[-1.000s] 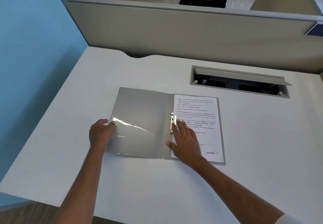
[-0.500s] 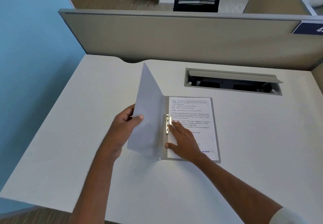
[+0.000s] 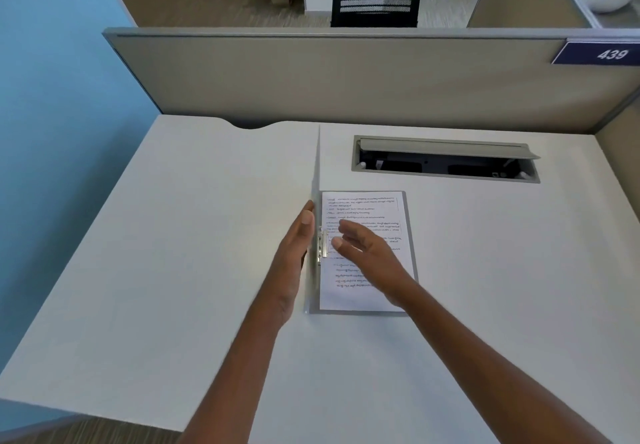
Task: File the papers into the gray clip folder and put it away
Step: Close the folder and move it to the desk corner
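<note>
Mostly the smooth white desk [image 3: 173, 236] fills the view, with a matte beige partition [image 3: 311, 76] at 12 o'clock and a rectangular cable slot [image 3: 446, 159] at 1 o'clock. Near the centre lies the gray clip folder [image 3: 410, 236], its thin plastic front cover [image 3: 317, 173] standing upright, seen edge-on. White papers [image 3: 363, 291] with printed lines lie flat inside, beside the shiny metal clip [image 3: 322, 244]. Left hand [image 3: 294, 260] presses flat against the cover, fingers straight. Right hand [image 3: 367, 253] hovers above the papers, loosely spread, holding nothing.
</note>
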`<state>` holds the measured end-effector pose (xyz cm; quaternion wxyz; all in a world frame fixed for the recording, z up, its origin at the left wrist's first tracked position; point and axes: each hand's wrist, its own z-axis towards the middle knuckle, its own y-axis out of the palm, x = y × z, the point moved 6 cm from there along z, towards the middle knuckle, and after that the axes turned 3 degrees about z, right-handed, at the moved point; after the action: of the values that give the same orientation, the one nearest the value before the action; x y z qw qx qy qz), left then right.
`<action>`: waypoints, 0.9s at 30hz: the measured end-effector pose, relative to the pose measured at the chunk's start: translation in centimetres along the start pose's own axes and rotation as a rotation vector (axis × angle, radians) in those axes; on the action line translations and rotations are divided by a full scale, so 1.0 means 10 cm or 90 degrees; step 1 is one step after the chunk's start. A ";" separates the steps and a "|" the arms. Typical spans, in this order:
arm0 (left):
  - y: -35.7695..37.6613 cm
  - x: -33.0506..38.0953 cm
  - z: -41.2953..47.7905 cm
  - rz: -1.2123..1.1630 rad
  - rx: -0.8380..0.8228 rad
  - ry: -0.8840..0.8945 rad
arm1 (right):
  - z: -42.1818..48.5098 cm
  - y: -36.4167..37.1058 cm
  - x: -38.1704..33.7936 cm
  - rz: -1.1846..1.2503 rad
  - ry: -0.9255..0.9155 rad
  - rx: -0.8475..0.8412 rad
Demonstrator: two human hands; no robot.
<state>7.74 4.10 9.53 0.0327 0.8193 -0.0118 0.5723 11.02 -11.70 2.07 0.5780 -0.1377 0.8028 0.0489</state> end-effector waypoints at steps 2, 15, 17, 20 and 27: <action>0.11 -0.11 0.04 0.021 -0.008 -0.010 | -0.10 -0.08 -0.15 0.103 0.013 -0.001; 0.47 -1.11 0.40 0.381 0.024 -0.032 | -0.32 -0.84 0.22 0.242 0.044 0.175; 0.51 -1.20 0.43 0.475 0.026 -0.014 | -0.33 -0.93 0.38 0.208 0.040 0.206; 0.56 -1.32 0.43 0.570 0.028 0.016 | -0.36 -1.03 0.59 0.097 0.054 0.243; 0.67 -1.47 0.43 0.716 0.040 0.041 | -0.34 -0.92 0.84 -0.304 0.010 0.249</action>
<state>6.32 -3.10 -5.46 -0.3018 0.6695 -0.4288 0.5262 7.96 -22.75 -4.02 0.5825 -0.2088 0.7464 -0.2449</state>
